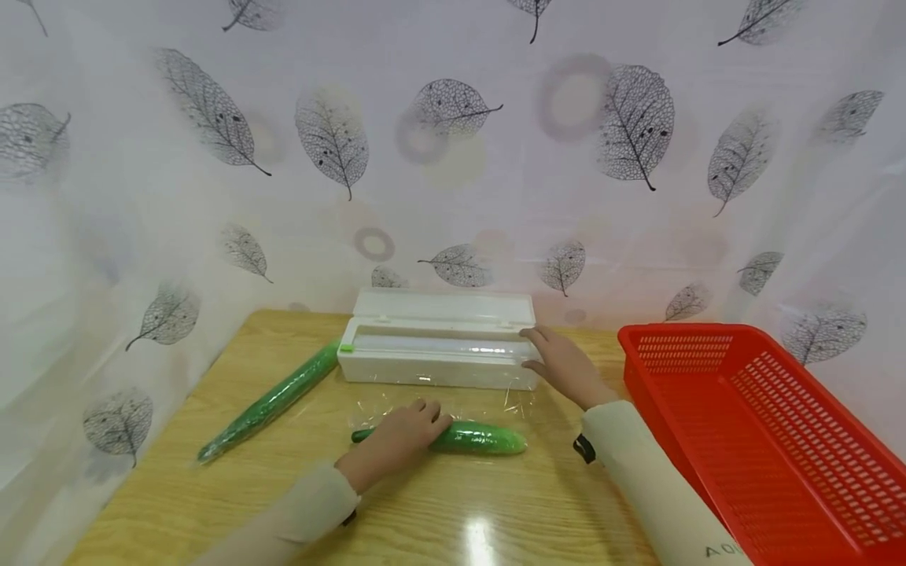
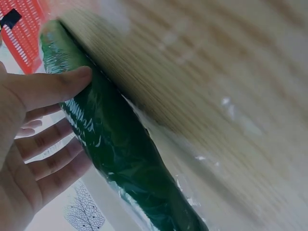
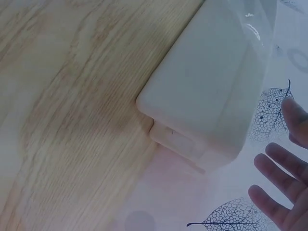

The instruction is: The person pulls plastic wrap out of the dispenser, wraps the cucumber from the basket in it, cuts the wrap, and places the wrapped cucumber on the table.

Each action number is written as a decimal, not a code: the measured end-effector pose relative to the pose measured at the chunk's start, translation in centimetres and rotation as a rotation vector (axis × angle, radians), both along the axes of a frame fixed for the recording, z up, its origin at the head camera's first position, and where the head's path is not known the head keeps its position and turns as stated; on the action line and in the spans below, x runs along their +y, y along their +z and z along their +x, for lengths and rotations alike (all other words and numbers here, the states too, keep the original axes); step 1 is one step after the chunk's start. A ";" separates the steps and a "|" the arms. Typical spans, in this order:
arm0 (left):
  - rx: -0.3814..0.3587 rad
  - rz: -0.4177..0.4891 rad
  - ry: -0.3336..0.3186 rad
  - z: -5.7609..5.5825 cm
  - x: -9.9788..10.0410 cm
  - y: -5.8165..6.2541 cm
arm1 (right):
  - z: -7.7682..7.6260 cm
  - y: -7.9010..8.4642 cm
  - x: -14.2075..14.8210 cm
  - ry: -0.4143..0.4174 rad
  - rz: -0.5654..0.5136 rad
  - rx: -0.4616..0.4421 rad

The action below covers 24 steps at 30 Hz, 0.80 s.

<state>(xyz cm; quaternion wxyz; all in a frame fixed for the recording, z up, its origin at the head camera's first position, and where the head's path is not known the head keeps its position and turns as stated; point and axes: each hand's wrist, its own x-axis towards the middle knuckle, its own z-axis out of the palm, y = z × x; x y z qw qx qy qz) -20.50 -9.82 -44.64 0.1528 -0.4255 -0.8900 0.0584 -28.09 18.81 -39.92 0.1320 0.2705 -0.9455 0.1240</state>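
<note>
A green cucumber (image 1: 477,438) in clear plastic film lies across the wooden table, with loose film spread behind it. My left hand (image 1: 398,440) grips its middle from above; in the left wrist view the thumb (image 2: 72,84) lies along one side and the fingers are on the other. Behind it stands a white cling film box (image 1: 439,372), lid (image 1: 442,305) raised, with a roll of film (image 1: 432,346) inside. My right hand (image 1: 566,365) is at the box's right end, its fingers (image 3: 279,178) spread and holding nothing in the right wrist view.
A second film-wrapped cucumber (image 1: 272,403) lies slanted on the left of the table (image 1: 233,511), its far end near the box. On the right stands a red plastic basket (image 1: 679,417). A leaf-patterned sheet (image 1: 453,196) hangs behind the table.
</note>
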 end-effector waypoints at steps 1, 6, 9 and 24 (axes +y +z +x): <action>-0.014 0.004 0.002 0.2 0.0 0.1 | 0.1 0.1 0.1 -0.003 -0.001 0.000; -0.036 -0.003 0.033 0.8 0.2 0.5 | 1.1 0.7 0.0 0.030 -0.017 0.045; -0.063 -0.002 0.050 1.1 0.3 0.7 | 2.4 0.7 -0.4 0.070 -0.003 0.122; -0.293 -0.004 0.079 2.5 0.7 1.4 | 10.3 -2.9 -4.0 0.318 0.230 0.376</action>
